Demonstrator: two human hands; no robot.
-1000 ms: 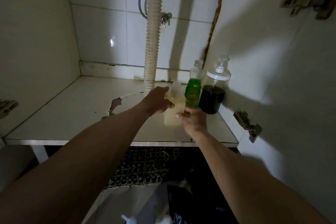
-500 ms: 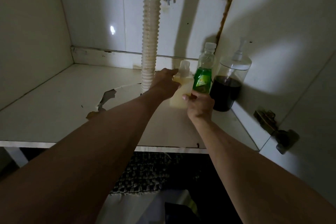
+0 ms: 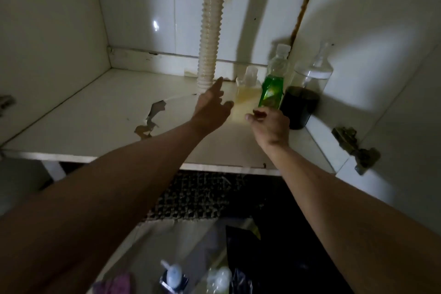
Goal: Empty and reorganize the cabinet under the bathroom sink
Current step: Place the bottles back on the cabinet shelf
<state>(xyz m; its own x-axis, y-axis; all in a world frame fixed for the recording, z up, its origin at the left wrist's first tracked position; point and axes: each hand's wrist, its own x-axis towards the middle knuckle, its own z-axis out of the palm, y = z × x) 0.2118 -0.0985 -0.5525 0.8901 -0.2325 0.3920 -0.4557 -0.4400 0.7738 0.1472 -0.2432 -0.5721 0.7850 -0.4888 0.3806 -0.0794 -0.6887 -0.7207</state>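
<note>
Three bottles stand at the back right of the cabinet shelf (image 3: 100,112): a pale yellow bottle (image 3: 244,100) with a clear cap, a green-labelled bottle (image 3: 272,93) with a white cap, and a clear pump jar (image 3: 304,98) half full of dark liquid. My left hand (image 3: 212,107) hovers just left of the yellow bottle, fingers spread and straight, holding nothing. My right hand (image 3: 269,126) grips the base of the green bottle, which hides part of it.
A ribbed white drain hose (image 3: 211,31) comes down to the shelf just left of the bottles. The shelf surface is peeling (image 3: 150,117) near the middle. A door hinge (image 3: 355,148) sticks out at right. Below lie a woven mat (image 3: 198,196), a black bag (image 3: 245,258) and small bottles (image 3: 174,277).
My left hand has let go of the yellow bottle and spread its fingers beside it. My right hand still holds the green bottle. The view moved closer in.
</note>
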